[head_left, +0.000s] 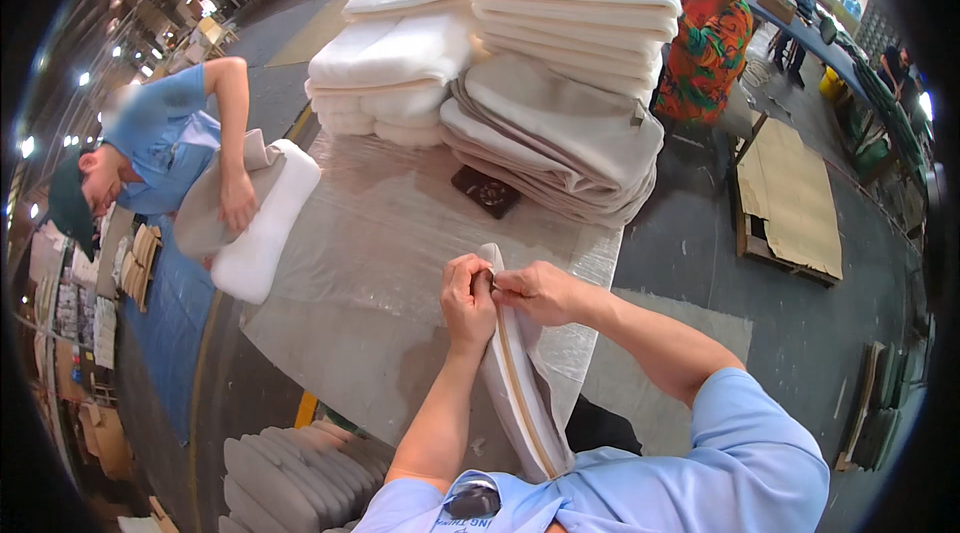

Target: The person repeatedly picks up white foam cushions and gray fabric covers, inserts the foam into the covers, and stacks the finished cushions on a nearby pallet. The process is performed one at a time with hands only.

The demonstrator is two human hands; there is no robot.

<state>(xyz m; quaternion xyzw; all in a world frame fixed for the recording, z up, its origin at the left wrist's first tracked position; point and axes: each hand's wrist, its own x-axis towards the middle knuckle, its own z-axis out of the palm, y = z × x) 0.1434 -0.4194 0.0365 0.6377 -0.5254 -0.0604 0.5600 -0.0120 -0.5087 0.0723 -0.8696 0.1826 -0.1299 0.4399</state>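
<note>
A long, light grey fabric cushion cover (pixel 520 403) runs from my body toward the middle of the table, with a tan zipper strip (pixel 517 383) along its length. Near its far end my left hand (pixel 467 301) is closed, pinching the cover's edge. Right beside it, my right hand (pixel 537 291) also pinches the cover at the zipper, the fingertips of both hands almost meeting. Whatever small part sits between the fingers is hidden. Beyond my hands a dark patterned flat item (pixel 485 192) lies on the plastic-covered table (pixel 350 223).
Stacked white foam pads (pixel 570 18) and folded grey covers (pixel 555 133) fill the table's far side. At left, a co-worker handles a white pad (pixel 262 233) and grey cover. Grey cushions (pixel 290 478) stand below left. A cardboard-topped pallet (pixel 790 198) lies right.
</note>
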